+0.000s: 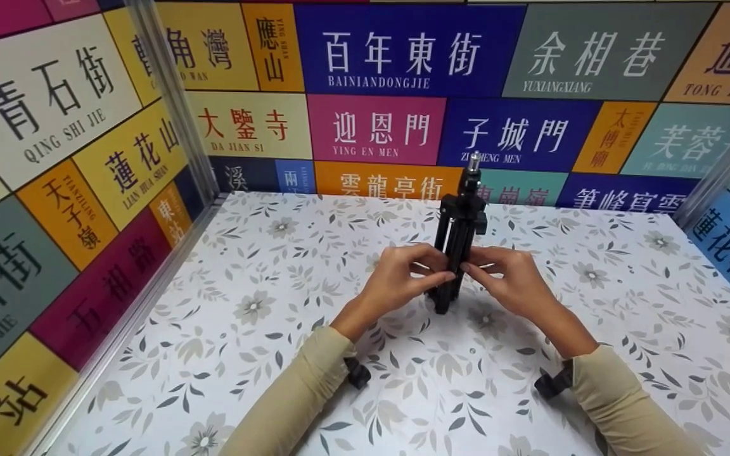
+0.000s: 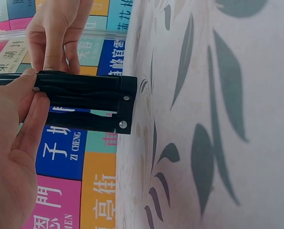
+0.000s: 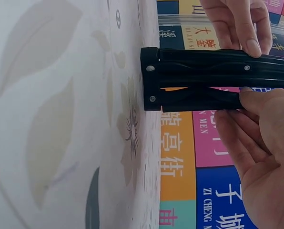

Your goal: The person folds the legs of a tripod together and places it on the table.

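1 black tripod (image 1: 460,240) (legs folded), 2 hands, 1 floral tabletop (image 1: 276,304).

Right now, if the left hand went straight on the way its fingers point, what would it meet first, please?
The left hand points across at the folded black tripod, whose legs it already pinches, so that comes first; just beyond are the right hand's fingers on the far side.

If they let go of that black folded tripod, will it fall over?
Probably. The black folded tripod stands tall on a narrow foot, steadied by the left hand and right hand. It looks stiff, and its legs are closed together.
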The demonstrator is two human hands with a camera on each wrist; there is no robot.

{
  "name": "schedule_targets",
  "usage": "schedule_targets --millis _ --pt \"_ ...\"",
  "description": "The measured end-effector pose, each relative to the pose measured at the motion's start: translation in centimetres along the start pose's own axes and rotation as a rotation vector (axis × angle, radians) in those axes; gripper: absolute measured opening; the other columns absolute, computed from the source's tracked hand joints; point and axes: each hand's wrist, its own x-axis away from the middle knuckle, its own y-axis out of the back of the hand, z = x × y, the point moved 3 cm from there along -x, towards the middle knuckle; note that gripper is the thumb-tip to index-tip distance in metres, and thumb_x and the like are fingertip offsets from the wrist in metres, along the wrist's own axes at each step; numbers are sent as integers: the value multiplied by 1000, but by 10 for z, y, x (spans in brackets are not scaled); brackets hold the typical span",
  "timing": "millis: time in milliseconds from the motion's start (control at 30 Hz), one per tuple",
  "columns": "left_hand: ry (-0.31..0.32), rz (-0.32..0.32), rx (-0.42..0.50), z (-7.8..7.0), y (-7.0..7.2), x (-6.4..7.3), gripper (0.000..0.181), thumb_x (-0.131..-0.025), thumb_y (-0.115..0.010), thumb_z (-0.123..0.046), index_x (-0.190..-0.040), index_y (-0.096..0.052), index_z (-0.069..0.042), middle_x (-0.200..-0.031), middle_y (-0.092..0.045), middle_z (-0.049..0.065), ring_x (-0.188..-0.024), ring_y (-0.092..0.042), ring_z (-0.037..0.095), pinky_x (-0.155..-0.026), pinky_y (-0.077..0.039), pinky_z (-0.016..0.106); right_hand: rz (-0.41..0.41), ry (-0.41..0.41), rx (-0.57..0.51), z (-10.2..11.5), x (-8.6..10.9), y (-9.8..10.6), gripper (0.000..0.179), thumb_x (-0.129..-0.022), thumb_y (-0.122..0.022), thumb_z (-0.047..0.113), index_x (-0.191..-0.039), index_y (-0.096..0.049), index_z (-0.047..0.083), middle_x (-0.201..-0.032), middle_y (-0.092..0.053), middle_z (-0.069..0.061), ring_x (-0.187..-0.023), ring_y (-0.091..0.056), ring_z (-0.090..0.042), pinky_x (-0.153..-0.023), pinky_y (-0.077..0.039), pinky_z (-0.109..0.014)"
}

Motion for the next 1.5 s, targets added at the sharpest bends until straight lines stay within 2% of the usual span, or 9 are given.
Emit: schedule_targets --millis 133,367,467,700,867,1000,1133,1300,1500 --pt "6 3 -1 0 -1 0 20 -88 -79 -17 -104 -73 -8 -97 -77 7 -87 -75 14 -75 -64 23 -1 6 3 0 0 0 26 -94 -72 18 -120 -74 20 -103 -78 0 -94 -74 -12 -74 -63 -21" --pt "9 12 3 1 1 0 20 -89 -78 -26 -104 -73 -15 -96 -77 -2 -86 -72 2 -75 -63 20 11 2 26 2 1 -1 27 -95 -71 19 -122 -73 20 -104 -78 1 -95 -74 -12 -74 -62 -19" --pt "9 19 5 1 1 0 20 -89 -78 -27 -104 -73 -15 -96 -77 -3 -86 -72 1 -75 -63 20 17 0 33 2 1 -1 28 -95 -71 20 -123 -72 21 -105 -77 1 -95 -74 -11 -75 -62 -19" --pt "8 31 14 1 1 0 21 -89 -78 -25 -105 -72 -14 -96 -76 -2 -87 -72 2 -75 -63 21 28 -10 28 2 2 0 29 -95 -71 21 -124 -71 24 -106 -77 3 -97 -74 -11 -76 -63 -22" --pt "18 38 19 1 2 0 20 -89 -78 -25 -105 -72 -14 -97 -76 -2 -87 -72 2 -75 -63 21 40 -13 3 4 2 0 32 -92 -74 16 -124 -71 19 -106 -77 -1 -95 -75 -17 -75 -65 -30" --pt "36 34 17 -8 3 0 20 -89 -78 -17 -105 -72 -8 -97 -76 5 -88 -74 10 -76 -64 24 52 -10 2 3 2 0 32 -91 -75 15 -122 -71 17 -105 -77 -2 -93 -76 -19 -75 -65 -32" --pt "38 16 22 -5 3 0 19 -90 -77 -21 -104 -73 -9 -97 -77 5 -88 -74 12 -76 -64 25 84 -21 23 -2 3 -3 30 -92 -74 18 -122 -71 18 -107 -77 0 -92 -76 -15 -75 -64 -27" --pt "25 -29 -1 0 7 -2 20 -96 -69 -35 -104 -74 -17 -99 -77 -4 -87 -72 2 -76 -63 20 118 -28 36 -3 4 -5 28 -93 -73 21 -121 -72 19 -109 -77 0 -91 -76 -15 -76 -64 -27" --pt "4 -109 -55 -5 17 -7 17 -100 -64 -30 -103 -74 -17 -93 -77 -6 -85 -71 -2 -76 -62 19 125 -53 20 -5 5 -7 28 -91 -76 17 -118 -73 18 -106 -77 1 -88 -76 -15 -75 -64 -29"
